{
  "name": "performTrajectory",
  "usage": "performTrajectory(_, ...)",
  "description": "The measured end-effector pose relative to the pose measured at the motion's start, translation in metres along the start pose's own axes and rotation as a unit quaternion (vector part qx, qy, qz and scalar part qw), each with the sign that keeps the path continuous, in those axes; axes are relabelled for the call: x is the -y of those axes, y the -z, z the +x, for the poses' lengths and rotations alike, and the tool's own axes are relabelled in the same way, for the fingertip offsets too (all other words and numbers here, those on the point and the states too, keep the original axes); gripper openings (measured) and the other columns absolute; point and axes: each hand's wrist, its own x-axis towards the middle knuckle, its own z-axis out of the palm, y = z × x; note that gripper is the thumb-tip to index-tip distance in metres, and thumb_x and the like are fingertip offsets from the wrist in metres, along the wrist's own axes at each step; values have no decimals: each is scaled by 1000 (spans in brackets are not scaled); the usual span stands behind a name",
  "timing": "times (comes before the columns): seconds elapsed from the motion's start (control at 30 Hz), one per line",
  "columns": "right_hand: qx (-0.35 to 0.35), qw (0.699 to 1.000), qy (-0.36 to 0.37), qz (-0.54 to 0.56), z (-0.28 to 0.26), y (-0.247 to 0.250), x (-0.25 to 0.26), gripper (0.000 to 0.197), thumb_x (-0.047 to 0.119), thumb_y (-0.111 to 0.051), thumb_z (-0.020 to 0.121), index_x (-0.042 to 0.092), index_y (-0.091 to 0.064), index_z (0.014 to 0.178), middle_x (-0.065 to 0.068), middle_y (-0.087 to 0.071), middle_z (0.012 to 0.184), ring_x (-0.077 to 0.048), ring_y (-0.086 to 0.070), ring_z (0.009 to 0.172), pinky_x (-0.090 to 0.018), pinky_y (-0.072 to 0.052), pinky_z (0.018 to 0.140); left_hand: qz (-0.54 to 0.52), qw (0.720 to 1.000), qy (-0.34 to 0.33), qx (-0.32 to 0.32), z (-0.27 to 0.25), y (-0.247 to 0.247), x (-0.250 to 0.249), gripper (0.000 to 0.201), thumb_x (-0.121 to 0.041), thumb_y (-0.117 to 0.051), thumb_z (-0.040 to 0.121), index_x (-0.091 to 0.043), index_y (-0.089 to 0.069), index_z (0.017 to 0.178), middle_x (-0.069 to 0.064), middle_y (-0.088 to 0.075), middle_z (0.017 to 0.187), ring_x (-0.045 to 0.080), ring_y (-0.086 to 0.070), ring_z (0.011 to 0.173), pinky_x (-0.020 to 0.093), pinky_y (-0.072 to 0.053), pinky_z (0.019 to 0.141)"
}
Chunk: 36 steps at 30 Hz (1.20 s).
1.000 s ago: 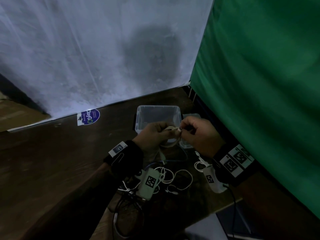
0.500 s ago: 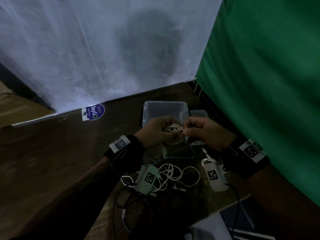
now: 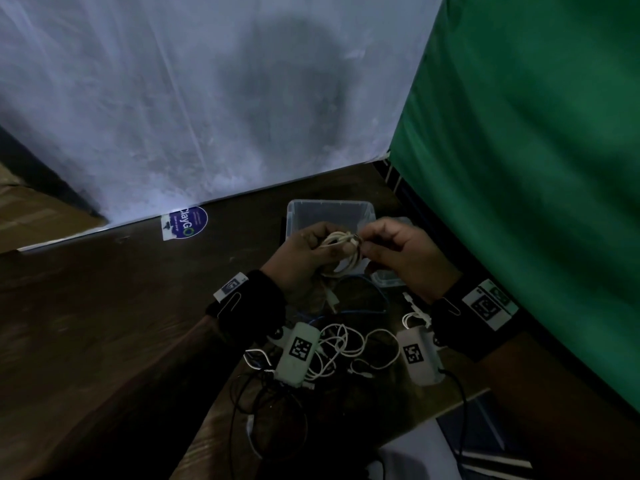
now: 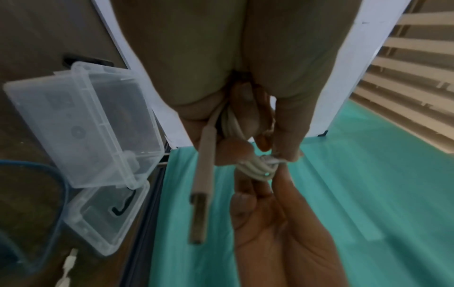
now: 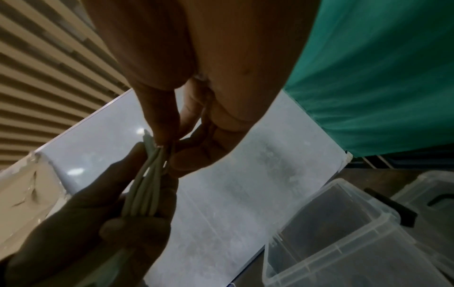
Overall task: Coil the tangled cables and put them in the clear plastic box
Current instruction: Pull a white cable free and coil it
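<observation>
Your left hand [image 3: 304, 252] is curling its fingers around a coiled bundle of off-white cable [image 3: 341, 252], gripping the loops just below the middle of the head view, in front of the box. Your right hand [image 3: 403, 254] is pinching the end of that same cable between thumb and fingertips, right where it meets the bundle, so the two hands are touching through the coil. In the left wrist view the cable's strands [image 4: 255, 168] are lying side by side across your fingers, and a flat-ended plug on a pale sleeve [image 4: 202, 186] is hanging down from the grip toward the lower middle of the frame. In the right wrist view the same strands [image 5: 145, 184] are fanning out at the lower left of centre between both hands.

The clear rectangular plastic box [image 3: 329, 211] is sitting open on the dark wooden table [image 3: 104, 306], just above your hands in the head view. Its clear lid [image 4: 98, 219] is lying beside it, touching one corner. A tangle of thin white cables [image 3: 346, 348] is lying loose in the lower middle of the head view between the two wrist cameras, with a blue cable [image 3: 367, 289] looping just above it. A green cloth [image 3: 536, 168] is filling the right side.
</observation>
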Motion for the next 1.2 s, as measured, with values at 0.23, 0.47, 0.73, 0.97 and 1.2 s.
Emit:
performTrajectory(0.23, 1, 989, 79, -124, 0, 0, 14, 18, -4, -55, 93, 14, -56, 89, 5, -60, 68, -2, -53, 58, -18, -43, 55, 43, 999, 11, -8, -2, -2, 2, 27, -19, -72, 83, -4, -60, 101, 3, -58, 72, 5, -48, 49, 18, -39, 47)
performTrajectory(0.47, 25, 995, 51, -85, 0, 4, 17, 5, 2, -60, 94, 2, -63, 98, -12, -67, 86, -15, -65, 78, -29, -57, 66, 97, 995, -5, -16, -4, 2, -5, 20, -6, -69, 83, -6, -60, 101, -10, -69, 79, 1, -63, 71, 15, -49, 63)
performTrajectory(0.73, 37, 996, 33, -71, 3, 3, 15, 13, -1, -58, 94, 4, -66, 102, -8, -69, 88, -13, -67, 78, -26, -55, 72, 132, 990, -37, -22, -7, 3, -8, 32, -3, -73, 79, 4, -58, 107, 0, -66, 88, 0, -63, 75, 14, -51, 67)
performTrajectory(0.97, 39, 998, 51, -29, 2, -3, 11, 20, -6, -64, 87, 12, -67, 95, 1, -71, 85, -13, -65, 81, -27, -54, 76, 61, 998, -11, -9, -7, 8, -2, 22, 5, -64, 84, -7, -59, 102, -1, -68, 86, 6, -64, 76, 20, -51, 67)
performTrajectory(1.2, 45, 986, 28, -158, 3, 0, 9, 14, 3, -65, 91, 18, -66, 94, 4, -69, 79, -9, -64, 71, -24, -52, 66, 99, 995, -5, -9, -9, 5, 0, 26, -5, -70, 83, 1, -60, 107, 1, -69, 89, 6, -65, 77, 19, -52, 69)
